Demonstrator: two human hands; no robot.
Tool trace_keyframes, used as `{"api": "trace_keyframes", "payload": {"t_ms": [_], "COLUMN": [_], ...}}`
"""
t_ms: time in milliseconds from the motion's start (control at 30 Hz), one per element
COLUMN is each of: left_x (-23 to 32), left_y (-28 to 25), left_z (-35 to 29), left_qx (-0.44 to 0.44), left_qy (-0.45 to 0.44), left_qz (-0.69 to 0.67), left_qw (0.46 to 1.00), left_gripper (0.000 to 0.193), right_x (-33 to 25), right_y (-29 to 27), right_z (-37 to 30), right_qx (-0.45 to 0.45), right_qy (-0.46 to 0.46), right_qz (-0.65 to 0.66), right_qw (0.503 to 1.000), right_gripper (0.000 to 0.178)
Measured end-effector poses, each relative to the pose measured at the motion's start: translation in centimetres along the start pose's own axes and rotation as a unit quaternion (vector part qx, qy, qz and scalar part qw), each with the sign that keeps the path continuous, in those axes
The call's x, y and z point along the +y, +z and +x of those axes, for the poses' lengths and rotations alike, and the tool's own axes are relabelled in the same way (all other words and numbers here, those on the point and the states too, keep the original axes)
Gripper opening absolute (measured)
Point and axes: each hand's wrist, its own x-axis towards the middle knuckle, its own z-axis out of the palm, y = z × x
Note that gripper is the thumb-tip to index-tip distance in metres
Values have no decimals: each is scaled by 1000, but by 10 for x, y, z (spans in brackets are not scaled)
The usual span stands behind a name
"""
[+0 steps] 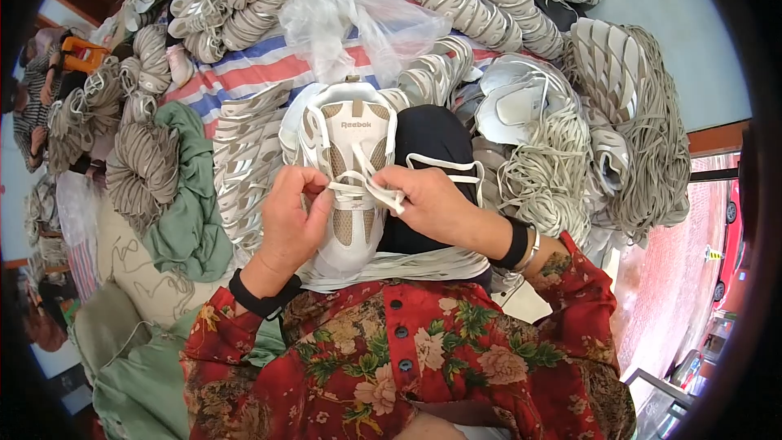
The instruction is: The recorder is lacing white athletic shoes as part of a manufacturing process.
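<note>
White-and-tan shoe (pixel 350 226), one: beside black cloth (pixel 436 140), toe toward our red flowered shirt (pixel 481 350). Our left hand (pixel 292 216) pinches the white lace (pixel 389 196); our right hand (pixel 437 205) grasps that lace also.

1. Crumpled clear plastic sheet (pixel 330 20), upper middle of the frame
2. Red, white and blue striped sheet (pixel 259 73) beneath it
3. Rumpled green cloth (pixel 189 224), left of centre
4. Orange object (pixel 84 55), upper left, its kind unclear
5. A person in a striped top (pixel 32 102), far upper left, near it
6. Red car (pixel 732 240) with dark wheels, right edge
</note>
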Motion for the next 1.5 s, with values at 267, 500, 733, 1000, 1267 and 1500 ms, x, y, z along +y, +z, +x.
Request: {"api": "trace_keyframes", "payload": {"t_ms": [267, 500, 733, 1000, 1267, 1500], "left_x": [13, 28, 35, 35, 42, 31], "left_y": [-2, -3, 3, 4, 18, 14], "left_z": [-7, 15, 26, 23, 24, 3], "left_qx": [5, -156, -218, -198, -234, -96], "left_qy": [141, 89, 94, 85, 78, 91], "left_qz": [-9, 95, 201, 182, 300, 98], "left_qw": [990, 979, 950, 959, 921, 986], "left_gripper": [17, 15, 15, 14, 12, 25], "right_x": [-9, -4, 2, -17, -24, -53], "right_y": [-3, 5, 12, -27, -82, -66], "right_z": [5, 2, -12, -30, -10, 71], "right_qx": [12, 71, 74, -111, -70, 34], "right_qy": [-119, -279, -281, 233, 192, 129], "right_qz": [-227, -316, -377, 198, 438, 454], "right_qw": [967, 904, 879, 946, 876, 881], "right_gripper": [17, 15, 15, 18, 24, 27]}}
